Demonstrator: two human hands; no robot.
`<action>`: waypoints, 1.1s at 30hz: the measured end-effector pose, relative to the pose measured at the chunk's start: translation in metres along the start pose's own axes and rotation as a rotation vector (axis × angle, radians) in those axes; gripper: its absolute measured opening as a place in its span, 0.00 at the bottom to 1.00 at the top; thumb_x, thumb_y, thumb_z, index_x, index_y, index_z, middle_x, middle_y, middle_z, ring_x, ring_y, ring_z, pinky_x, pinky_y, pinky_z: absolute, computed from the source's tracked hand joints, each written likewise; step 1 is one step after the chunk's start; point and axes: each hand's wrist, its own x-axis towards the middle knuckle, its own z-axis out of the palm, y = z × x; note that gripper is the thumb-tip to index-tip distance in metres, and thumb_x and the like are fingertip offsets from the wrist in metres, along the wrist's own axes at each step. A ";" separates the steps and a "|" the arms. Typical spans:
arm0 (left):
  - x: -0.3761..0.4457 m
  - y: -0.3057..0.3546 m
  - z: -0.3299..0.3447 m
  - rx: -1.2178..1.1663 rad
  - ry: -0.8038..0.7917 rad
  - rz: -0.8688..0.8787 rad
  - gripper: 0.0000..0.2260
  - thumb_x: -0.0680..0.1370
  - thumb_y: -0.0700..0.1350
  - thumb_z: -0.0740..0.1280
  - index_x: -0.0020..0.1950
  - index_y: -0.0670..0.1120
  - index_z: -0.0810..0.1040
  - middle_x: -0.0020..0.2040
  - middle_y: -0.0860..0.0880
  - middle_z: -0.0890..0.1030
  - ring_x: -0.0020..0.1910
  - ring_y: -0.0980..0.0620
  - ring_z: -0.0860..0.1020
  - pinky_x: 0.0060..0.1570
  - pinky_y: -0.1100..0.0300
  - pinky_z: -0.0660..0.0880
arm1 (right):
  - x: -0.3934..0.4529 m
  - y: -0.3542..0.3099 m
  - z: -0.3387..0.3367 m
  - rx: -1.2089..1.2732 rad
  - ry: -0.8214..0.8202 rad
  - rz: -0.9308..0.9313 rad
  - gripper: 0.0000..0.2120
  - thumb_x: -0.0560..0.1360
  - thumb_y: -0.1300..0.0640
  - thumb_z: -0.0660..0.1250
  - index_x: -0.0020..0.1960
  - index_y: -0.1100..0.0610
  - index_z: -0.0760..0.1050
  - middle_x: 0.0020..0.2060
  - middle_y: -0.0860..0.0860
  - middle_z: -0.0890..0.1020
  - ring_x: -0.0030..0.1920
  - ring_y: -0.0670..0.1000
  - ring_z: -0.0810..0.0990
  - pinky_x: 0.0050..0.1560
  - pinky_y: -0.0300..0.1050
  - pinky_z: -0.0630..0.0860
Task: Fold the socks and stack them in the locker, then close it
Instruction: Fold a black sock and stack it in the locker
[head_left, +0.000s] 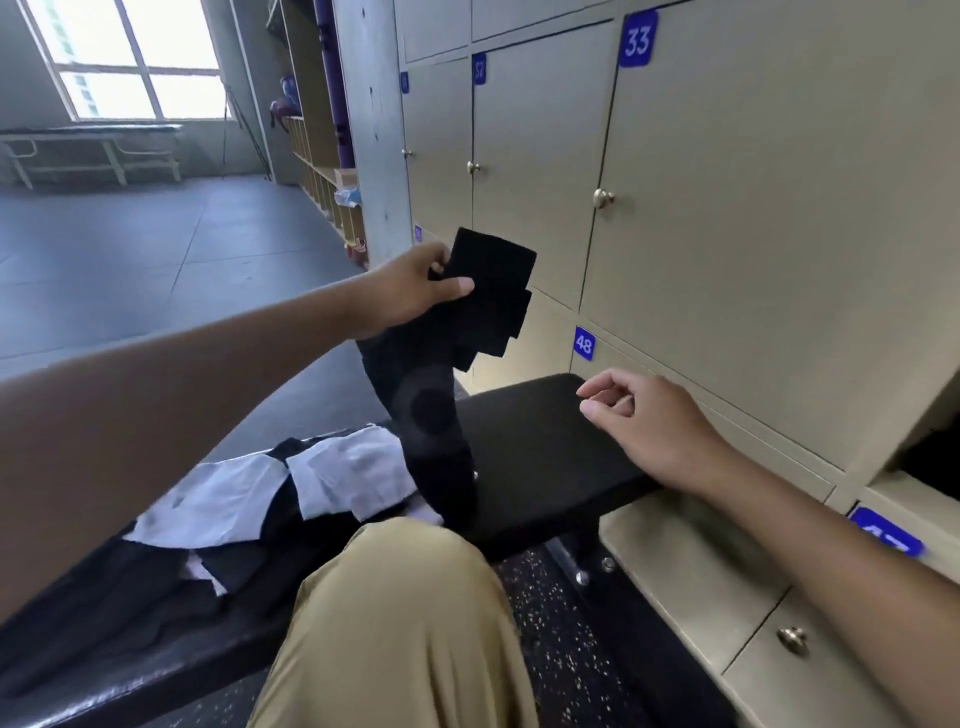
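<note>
Socks (488, 291) — two black, left-hand (415, 291) pinch

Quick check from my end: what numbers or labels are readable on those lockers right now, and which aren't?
"33": blue tag on the large upper locker door.
"48": blue tag on the door below it.
Blue tag further left: two digits, too blurred to be sure.
Two small blue tags by the pillar: too small to read.
Blue tag at lower right: blurred, looks like "47", not certain.
</note>
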 end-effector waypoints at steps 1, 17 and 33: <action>0.006 0.003 0.010 -0.033 0.003 0.001 0.15 0.83 0.50 0.66 0.66 0.44 0.73 0.59 0.44 0.78 0.56 0.47 0.80 0.51 0.59 0.78 | 0.001 0.003 -0.004 0.027 0.025 0.013 0.03 0.78 0.54 0.69 0.50 0.48 0.81 0.35 0.42 0.79 0.39 0.44 0.79 0.36 0.26 0.70; 0.038 0.012 0.111 -0.242 -0.173 0.143 0.15 0.84 0.47 0.66 0.67 0.41 0.73 0.61 0.38 0.80 0.59 0.43 0.82 0.60 0.45 0.80 | 0.035 0.027 0.001 0.635 0.019 0.121 0.14 0.80 0.53 0.69 0.65 0.51 0.76 0.57 0.48 0.84 0.56 0.46 0.84 0.48 0.44 0.83; 0.042 0.006 0.079 -0.153 -0.061 0.085 0.11 0.83 0.51 0.66 0.61 0.47 0.73 0.59 0.44 0.78 0.52 0.55 0.77 0.44 0.65 0.70 | 0.062 0.017 0.014 0.737 0.291 0.136 0.06 0.80 0.61 0.69 0.56 0.53 0.78 0.51 0.49 0.83 0.47 0.50 0.84 0.46 0.44 0.83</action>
